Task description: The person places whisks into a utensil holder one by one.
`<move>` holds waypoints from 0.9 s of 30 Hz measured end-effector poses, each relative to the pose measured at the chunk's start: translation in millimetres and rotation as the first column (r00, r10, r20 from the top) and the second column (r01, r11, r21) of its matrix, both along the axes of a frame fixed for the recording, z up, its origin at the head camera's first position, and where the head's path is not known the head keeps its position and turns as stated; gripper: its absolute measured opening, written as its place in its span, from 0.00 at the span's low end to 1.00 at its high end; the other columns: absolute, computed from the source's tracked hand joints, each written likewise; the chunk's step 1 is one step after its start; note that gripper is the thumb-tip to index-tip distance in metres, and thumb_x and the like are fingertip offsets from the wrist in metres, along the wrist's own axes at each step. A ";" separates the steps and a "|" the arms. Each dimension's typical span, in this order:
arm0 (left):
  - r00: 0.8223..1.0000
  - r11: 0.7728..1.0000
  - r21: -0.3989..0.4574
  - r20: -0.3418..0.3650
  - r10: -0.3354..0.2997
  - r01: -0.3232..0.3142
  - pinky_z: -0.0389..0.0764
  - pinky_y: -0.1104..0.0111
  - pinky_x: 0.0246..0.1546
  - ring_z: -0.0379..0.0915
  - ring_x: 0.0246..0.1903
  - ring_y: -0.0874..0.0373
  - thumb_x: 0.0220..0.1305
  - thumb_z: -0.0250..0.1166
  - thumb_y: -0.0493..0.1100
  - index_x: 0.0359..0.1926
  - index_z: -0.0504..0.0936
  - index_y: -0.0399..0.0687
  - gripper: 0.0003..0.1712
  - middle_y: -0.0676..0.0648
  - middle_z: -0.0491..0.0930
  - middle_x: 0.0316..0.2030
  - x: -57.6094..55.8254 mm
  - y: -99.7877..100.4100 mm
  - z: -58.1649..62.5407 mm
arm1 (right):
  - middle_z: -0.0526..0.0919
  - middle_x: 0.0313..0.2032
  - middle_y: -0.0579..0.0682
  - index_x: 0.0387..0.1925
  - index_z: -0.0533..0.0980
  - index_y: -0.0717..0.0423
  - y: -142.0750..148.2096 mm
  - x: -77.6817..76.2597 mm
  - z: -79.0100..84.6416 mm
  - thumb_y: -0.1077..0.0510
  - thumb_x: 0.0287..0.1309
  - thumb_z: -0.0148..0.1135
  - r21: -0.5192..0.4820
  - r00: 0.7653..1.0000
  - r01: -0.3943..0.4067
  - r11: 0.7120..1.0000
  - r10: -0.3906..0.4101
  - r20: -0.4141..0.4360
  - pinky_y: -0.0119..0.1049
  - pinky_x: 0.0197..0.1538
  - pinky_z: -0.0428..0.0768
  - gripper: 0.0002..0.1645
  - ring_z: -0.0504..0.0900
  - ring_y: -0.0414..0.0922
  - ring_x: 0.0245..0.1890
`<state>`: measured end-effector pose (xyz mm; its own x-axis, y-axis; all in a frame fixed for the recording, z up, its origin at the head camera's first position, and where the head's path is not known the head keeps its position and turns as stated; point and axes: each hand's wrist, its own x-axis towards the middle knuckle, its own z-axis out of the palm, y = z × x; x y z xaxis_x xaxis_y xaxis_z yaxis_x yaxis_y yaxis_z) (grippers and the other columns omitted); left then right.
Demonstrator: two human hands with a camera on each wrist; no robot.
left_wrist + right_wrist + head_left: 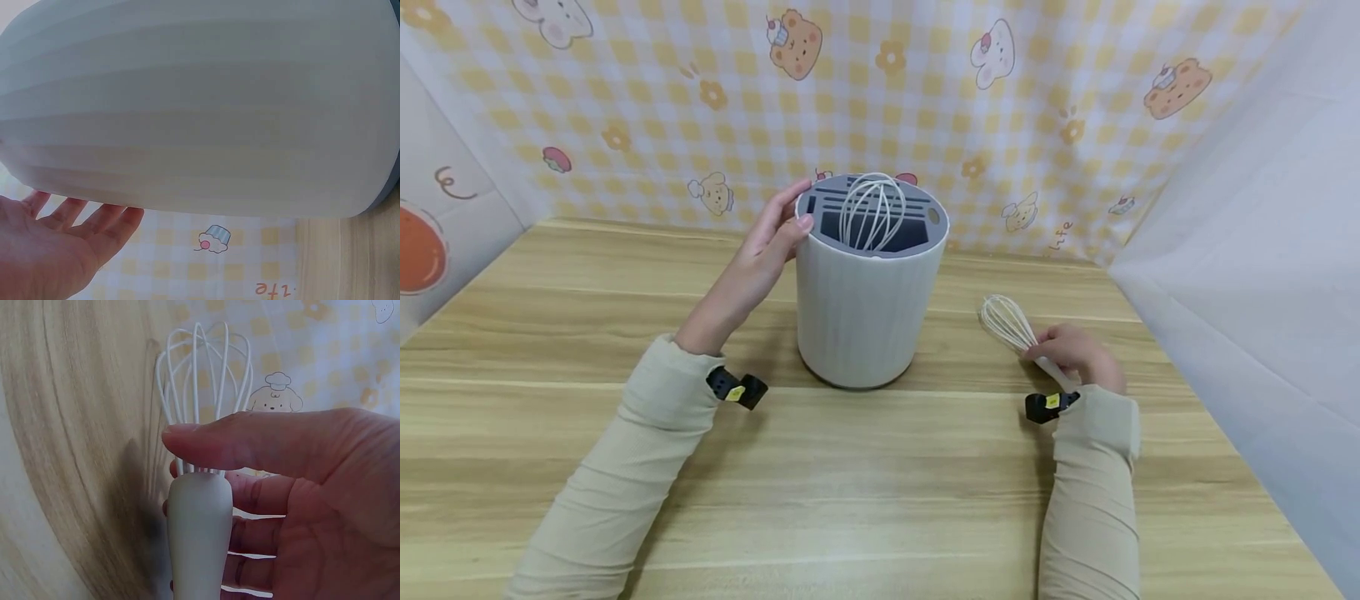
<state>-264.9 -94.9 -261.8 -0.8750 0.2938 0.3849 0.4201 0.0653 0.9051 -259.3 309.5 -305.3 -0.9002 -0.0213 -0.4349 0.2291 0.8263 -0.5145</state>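
Note:
A pale, round-sided knife holder (pixel 868 312) with a grey slotted top stands upright on the table. One white wire whisk (pixel 871 218) stands in its large front opening, wire loops up and handle hidden inside. My left hand (pixel 769 237) grips the holder's upper left edge, thumb at the front rim and fingers round the side; in the left wrist view the fingertips (pixel 128 215) touch the wall. To the right, my right hand (pixel 1078 354) holds a second, smaller whisk (pixel 200 531), thumb across the base of its wires and fingers behind the pale handle.
The wood-grain table (pixel 850 483) reaches back to a yellow checked cloth (pixel 880 100) with cartoon prints, close behind the holder. White sheeting (pixel 1240 208) rises along the right side, and a printed white panel (pixel 460 183) stands at the left.

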 end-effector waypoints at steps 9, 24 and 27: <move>1.000 1.000 -0.001 0.002 0.004 -0.004 0.59 0.49 0.65 0.54 0.65 0.53 0.69 0.44 0.51 0.71 0.51 0.60 0.30 0.48 0.55 0.69 0.2 0.1 -0.1 | 0.78 0.34 0.49 0.48 0.70 0.74 -1.2 0.9 10.5 0.57 0.58 0.56 -0.014 0.992 -0.014 1.000 0.012 -0.123 0.33 0.37 0.76 0.24 0.72 0.38 0.32; 1.000 1.000 -0.012 0.001 0.009 -0.009 0.59 0.47 0.64 0.54 0.66 0.53 0.69 0.43 0.52 0.71 0.51 0.61 0.30 0.49 0.55 0.69 1.0 -0.4 -1.4 | 0.78 0.35 0.46 0.50 0.69 0.71 -13.2 9.8 35.6 0.52 0.58 0.58 -0.094 0.929 0.094 0.991 -0.121 -0.350 0.31 0.37 0.79 0.27 0.72 0.32 0.30; 1.000 1.000 -0.011 0.000 0.009 -0.009 0.59 0.47 0.64 0.54 0.66 0.53 0.69 0.43 0.52 0.71 0.51 0.61 0.30 0.48 0.55 0.69 1.1 -0.5 -1.9 | 0.75 0.29 0.35 0.50 0.68 0.70 -15.6 11.7 41.2 0.52 0.58 0.58 -0.149 0.906 0.101 0.984 -0.153 -0.396 0.27 0.34 0.78 0.27 0.73 0.28 0.27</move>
